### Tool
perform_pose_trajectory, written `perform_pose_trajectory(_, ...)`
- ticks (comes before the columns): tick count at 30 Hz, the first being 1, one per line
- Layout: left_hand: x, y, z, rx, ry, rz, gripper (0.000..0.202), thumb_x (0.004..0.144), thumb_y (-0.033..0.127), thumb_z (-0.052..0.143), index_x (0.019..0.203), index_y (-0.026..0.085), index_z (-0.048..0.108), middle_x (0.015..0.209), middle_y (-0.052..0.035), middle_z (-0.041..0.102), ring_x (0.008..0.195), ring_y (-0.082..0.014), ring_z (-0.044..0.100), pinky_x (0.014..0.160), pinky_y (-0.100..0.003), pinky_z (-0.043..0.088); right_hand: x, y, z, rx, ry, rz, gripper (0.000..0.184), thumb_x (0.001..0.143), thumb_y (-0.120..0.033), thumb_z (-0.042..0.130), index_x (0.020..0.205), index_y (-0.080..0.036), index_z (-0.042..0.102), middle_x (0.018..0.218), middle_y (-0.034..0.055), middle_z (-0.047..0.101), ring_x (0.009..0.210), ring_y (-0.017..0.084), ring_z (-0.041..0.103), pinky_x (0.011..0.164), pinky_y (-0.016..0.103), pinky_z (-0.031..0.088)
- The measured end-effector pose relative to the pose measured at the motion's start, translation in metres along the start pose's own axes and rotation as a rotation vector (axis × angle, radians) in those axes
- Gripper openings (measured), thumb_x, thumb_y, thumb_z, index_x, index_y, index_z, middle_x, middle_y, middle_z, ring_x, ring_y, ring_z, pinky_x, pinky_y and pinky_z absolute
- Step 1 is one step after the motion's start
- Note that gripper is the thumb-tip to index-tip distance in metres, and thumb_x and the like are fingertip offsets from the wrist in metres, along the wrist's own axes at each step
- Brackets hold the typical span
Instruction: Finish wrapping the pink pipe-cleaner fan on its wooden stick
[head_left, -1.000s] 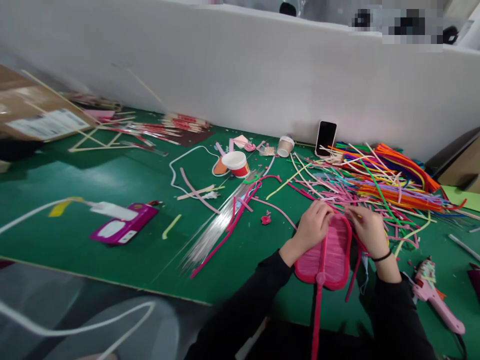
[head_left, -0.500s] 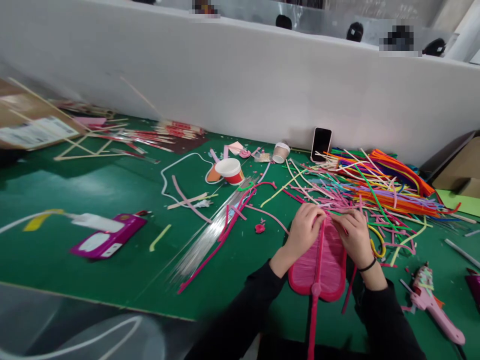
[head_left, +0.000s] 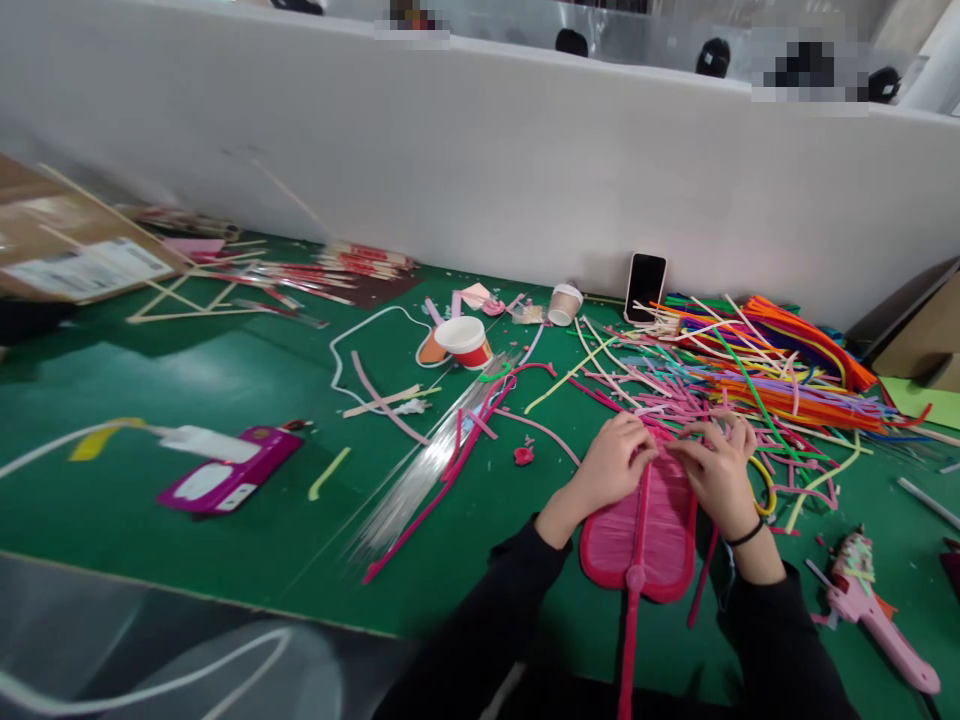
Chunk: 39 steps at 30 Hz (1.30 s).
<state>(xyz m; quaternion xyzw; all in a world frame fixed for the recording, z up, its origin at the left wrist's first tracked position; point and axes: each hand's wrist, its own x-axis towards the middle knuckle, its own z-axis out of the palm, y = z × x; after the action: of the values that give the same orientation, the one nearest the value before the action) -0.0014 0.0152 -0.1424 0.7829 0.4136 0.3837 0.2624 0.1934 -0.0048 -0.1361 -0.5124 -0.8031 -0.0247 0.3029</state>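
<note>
A pink hand fan (head_left: 670, 545) lies on the green table before me, its rim and centre rib of fuzzy chenille stem. Its fuzzy handle (head_left: 628, 650) points toward me, with a round knot where it meets the panel. My left hand (head_left: 613, 460) is closed at the fan's upper left, fingertips pinched on its top edge. Opposite it, my right hand (head_left: 716, 470) has thumb and forefinger pinched near the top, the other fingers lifted; what lies between the tips is too small to make out. Both hands cover part of the fan's upper end.
Chenille stems (head_left: 780, 380) in many colours are heaped behind my right hand. A pink glue gun (head_left: 885, 625) lies at the right. Leftward are clear thin sticks (head_left: 420, 470), a paper cup (head_left: 465, 343) and a purple packet (head_left: 232, 475). A phone (head_left: 646, 287) leans against the white partition.
My right hand has shifted slightly right, its outer fingers lifting and spreading. The left hand stays at the fan's top. The whole view has shifted slightly.
</note>
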Motion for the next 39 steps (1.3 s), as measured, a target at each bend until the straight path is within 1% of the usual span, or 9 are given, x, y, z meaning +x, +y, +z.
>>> perform_pose_trajectory(3,0.0,-0.002,0.006,-0.064,0.082,-0.121,0.018,0.095,0.024,0.057,0.078,0.019,0.06,0.082,-0.007,0.066,0.088,-0.0236,0.061,0.082,-0.036,0.05,0.0,-0.001,0.002,0.099,-0.009,0.077,0.015,0.093,-0.027,0.065,0.091,-0.033,0.078,0.091,0.0007,0.074,0.116,0.031,0.046,0.103,0.053,0.023)
perform_pose_trajectory(5,0.0,-0.003,0.009,-0.107,0.092,-0.184,0.022,0.097,0.028,0.054,0.08,0.018,0.062,0.083,-0.0072,0.067,0.088,-0.0228,0.063,0.082,-0.035,0.051,0.001,-0.001,0.003,0.127,0.021,0.114,0.014,0.093,-0.028,0.065,0.09,-0.032,0.078,0.086,0.0005,0.074,0.112,0.03,0.049,0.102,0.053,0.023)
perform_pose_trajectory(9,0.001,-0.003,0.002,-0.188,-0.047,-0.225,0.021,0.092,0.036,0.064,0.085,0.017,0.07,0.087,-0.0063,0.072,0.085,-0.0209,0.067,0.078,-0.03,0.051,0.002,0.003,0.001,0.127,0.083,0.102,0.015,0.094,-0.026,0.063,0.094,-0.032,0.077,0.09,-0.0009,0.076,0.114,0.029,0.05,0.104,0.053,0.02)
perform_pose_trajectory(15,0.002,-0.003,-0.017,-0.231,-0.281,-0.211,0.016,0.087,0.033,0.067,0.089,0.018,0.074,0.09,-0.0043,0.075,0.083,-0.0192,0.067,0.075,-0.027,0.05,0.002,0.007,-0.005,0.125,0.011,0.035,0.024,0.094,-0.02,0.059,0.091,-0.036,0.077,0.1,-0.0017,0.074,0.124,0.03,0.044,0.109,0.055,0.017)
perform_pose_trajectory(19,0.002,-0.002,-0.02,-0.206,-0.304,-0.199,0.016,0.087,0.033,0.067,0.088,0.018,0.074,0.091,-0.0051,0.073,0.091,-0.0211,0.065,0.081,-0.029,0.048,0.001,0.004,-0.002,0.083,-0.01,0.013,0.015,0.092,-0.027,0.066,0.088,-0.037,0.077,0.105,-0.0011,0.072,0.124,0.032,0.042,0.108,0.056,0.018)
perform_pose_trajectory(23,0.001,-0.003,-0.015,-0.189,-0.316,-0.185,0.011,0.085,0.027,0.067,0.081,0.017,0.073,0.084,-0.0051,0.07,0.083,-0.0197,0.063,0.076,-0.029,0.047,0.0,0.002,0.002,0.095,-0.023,-0.005,0.015,0.093,-0.028,0.065,0.089,-0.037,0.077,0.107,-0.0009,0.071,0.125,0.032,0.04,0.109,0.058,0.015)
perform_pose_trajectory(31,-0.002,-0.003,-0.012,-0.204,-0.291,-0.159,0.006,0.08,0.022,0.069,0.077,0.018,0.071,0.08,-0.004,0.068,0.078,-0.0186,0.062,0.072,-0.028,0.046,-0.001,0.001,0.001,0.095,-0.065,-0.026,0.017,0.092,-0.025,0.065,0.085,-0.036,0.076,0.112,-0.0019,0.071,0.127,0.033,0.038,0.108,0.057,0.017)
perform_pose_trajectory(36,-0.001,0.001,-0.008,-0.268,-0.159,-0.182,0.009,0.082,0.022,0.066,0.075,0.017,0.068,0.082,-0.0056,0.067,0.082,-0.0195,0.063,0.076,-0.029,0.048,0.0,-0.006,-0.001,0.098,-0.005,0.015,0.014,0.094,-0.026,0.063,0.092,-0.034,0.074,0.103,-0.0023,0.073,0.122,0.031,0.042,0.11,0.059,0.013)
perform_pose_trajectory(39,-0.001,-0.001,-0.003,-0.311,-0.059,-0.22,0.015,0.087,0.028,0.062,0.079,0.016,0.066,0.086,-0.0075,0.068,0.083,-0.0201,0.063,0.079,-0.03,0.05,0.0,-0.017,0.003,0.144,0.041,0.102,0.012,0.095,-0.025,0.061,0.093,-0.03,0.072,0.093,-0.0005,0.072,0.115,0.029,0.047,0.109,0.056,0.018)
